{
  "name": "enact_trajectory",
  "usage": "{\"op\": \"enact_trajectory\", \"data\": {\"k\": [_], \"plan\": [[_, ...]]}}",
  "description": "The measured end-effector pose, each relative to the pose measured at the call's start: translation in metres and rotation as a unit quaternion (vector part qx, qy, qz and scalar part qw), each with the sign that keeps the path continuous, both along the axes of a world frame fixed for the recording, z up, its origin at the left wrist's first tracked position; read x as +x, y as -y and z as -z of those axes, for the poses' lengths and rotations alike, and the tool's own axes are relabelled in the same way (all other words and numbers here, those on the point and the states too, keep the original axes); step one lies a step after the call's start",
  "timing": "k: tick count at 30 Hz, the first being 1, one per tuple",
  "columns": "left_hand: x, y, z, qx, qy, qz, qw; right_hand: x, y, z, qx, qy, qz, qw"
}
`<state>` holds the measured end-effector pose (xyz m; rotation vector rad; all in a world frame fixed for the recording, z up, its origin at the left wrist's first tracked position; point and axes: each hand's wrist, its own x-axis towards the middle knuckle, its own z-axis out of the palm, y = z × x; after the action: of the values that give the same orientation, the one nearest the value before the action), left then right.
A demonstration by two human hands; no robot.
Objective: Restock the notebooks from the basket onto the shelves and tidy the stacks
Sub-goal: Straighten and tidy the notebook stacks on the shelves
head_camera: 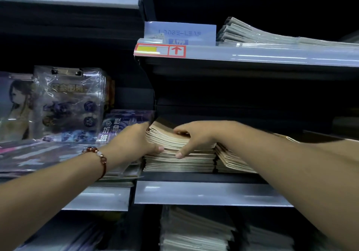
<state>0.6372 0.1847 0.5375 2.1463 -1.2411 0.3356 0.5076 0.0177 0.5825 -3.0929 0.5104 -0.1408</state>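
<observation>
**Q:** On the middle shelf (211,192), what did the two hands have between them?

**A:** A pile of tan notebooks (180,153), lying flat near the shelf's front edge. The left hand (134,140) pressed against the pile's left side, its thumb hooked along the front edges. The right hand (194,136) lay on top, fingers curled over the uppermost covers and thumb down on the front edges, so it gripped the upper part of the pile. A second pile of tan notebooks (229,159) leaned just beside it, to the right, partly hidden by the right forearm.

**Q:** Which step of the task was in hand?

**A:** Judging from the uneven upper layers, which fanned backward over the squarer lower ones, the tidying step: the hands bracketed the pile as if to square it. The basket was not in view (so how much stock remained to shelve could not be told).

**Q:** What did the next move call for?

**A:** Probably an inward squeeze from both sides while the fanned upper notebooks were drawn forward flush with the lower ones, and then the leaning neighbour set level.

**Q:** What else appeared?

**A:** Wrapped clipboards (70,99) stood to the left, and a "LOOSE-LEAF" sign (180,33) sat on the upper shelf (272,53).
</observation>
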Motion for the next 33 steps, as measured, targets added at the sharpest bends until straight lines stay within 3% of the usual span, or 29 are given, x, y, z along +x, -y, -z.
{"op": "enact_trajectory", "data": {"k": [4,9,13,16,21,33], "plan": [[-0.003,-0.001,-0.002,-0.059,-0.091,0.029,0.994,-0.025,0.006,-0.014,-0.040,-0.068,0.028,0.997],[-0.011,0.005,-0.005,-0.169,-0.131,0.028,0.976,-0.027,0.005,-0.004,-0.073,-0.019,0.000,0.997],[-0.007,0.002,-0.005,-0.117,-0.076,-0.015,0.990,-0.027,0.010,-0.006,-0.059,-0.013,-0.011,0.998],[-0.001,-0.001,-0.016,-0.061,-0.080,-0.050,0.994,-0.030,0.010,-0.006,-0.057,-0.010,-0.017,0.998],[-0.018,0.006,-0.008,-0.001,-0.003,0.013,1.000,-0.045,0.017,-0.013,-0.077,-0.003,-0.002,0.997],[-0.017,0.017,-0.003,-0.048,0.002,-0.029,0.998,-0.040,0.010,-0.004,-0.107,-0.027,0.000,0.994]]}}
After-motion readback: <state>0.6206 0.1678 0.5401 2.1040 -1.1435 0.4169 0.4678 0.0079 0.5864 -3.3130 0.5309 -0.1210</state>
